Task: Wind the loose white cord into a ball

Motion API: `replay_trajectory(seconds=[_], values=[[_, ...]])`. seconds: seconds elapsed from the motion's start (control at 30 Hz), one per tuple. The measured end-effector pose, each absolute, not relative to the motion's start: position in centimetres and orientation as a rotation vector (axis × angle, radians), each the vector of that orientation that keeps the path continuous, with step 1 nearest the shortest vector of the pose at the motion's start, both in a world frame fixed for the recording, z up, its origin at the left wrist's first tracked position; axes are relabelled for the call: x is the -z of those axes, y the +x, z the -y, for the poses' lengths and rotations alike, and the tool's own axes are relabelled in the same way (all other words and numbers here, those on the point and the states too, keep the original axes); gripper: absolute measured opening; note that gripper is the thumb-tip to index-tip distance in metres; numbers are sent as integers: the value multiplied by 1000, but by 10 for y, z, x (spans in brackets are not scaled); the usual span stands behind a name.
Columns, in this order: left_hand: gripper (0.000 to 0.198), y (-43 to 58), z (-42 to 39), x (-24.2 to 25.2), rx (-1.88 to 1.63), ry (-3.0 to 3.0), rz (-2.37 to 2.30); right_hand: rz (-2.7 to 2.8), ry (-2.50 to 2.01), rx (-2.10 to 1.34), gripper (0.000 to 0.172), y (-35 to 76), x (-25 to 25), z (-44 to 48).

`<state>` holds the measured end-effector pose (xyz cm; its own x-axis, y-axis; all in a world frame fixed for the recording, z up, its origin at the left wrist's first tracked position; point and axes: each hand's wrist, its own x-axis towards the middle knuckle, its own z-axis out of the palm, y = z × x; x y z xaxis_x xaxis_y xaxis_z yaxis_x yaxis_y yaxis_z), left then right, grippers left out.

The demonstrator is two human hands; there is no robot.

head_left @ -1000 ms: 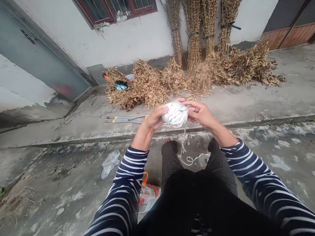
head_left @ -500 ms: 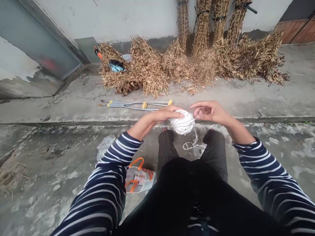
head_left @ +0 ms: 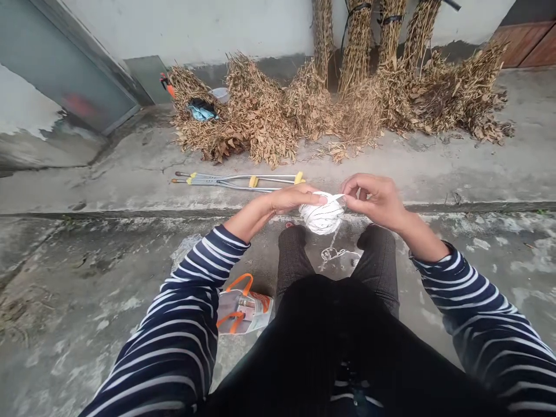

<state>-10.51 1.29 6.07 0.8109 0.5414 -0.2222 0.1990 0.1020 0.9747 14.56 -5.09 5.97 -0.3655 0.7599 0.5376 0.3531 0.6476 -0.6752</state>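
Note:
I hold a white ball of string (head_left: 322,214) out in front of my knees. My left hand (head_left: 290,200) is closed round the ball's left side, thumb on top. My right hand (head_left: 374,198) pinches a strand of the string at the ball's upper right. A loose end of white string (head_left: 332,250) hangs down from the ball and lies coiled on the concrete between my legs.
A clear bag with orange handles (head_left: 243,307) lies on the ground by my left leg. A pair of metal crutches (head_left: 237,180) lies on the raised concrete step. Bundles of dry brown stalks (head_left: 339,104) are heaped against the white wall. A grey door (head_left: 61,69) is at far left.
My view has tilted down. My right hand has closed from loose fingers into a pinch on a strand at the ball's top, and the hands have sunk slightly lower.

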Motion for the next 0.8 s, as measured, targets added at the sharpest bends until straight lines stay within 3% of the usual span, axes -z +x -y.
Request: replay_trajectory(seconds=[0.17,0.43,0.8], values=[[51,-104,-12,-52,-266,1401,-633,2117,-788,-33,14,148,-53,52],[50,-105,-6,-44,-305,1282,-690,2192,-787,489,20,151,-49,49],[55,-102,-1,-47,-377,1227,-695,2266,-984,317,26,151,-31,49]])
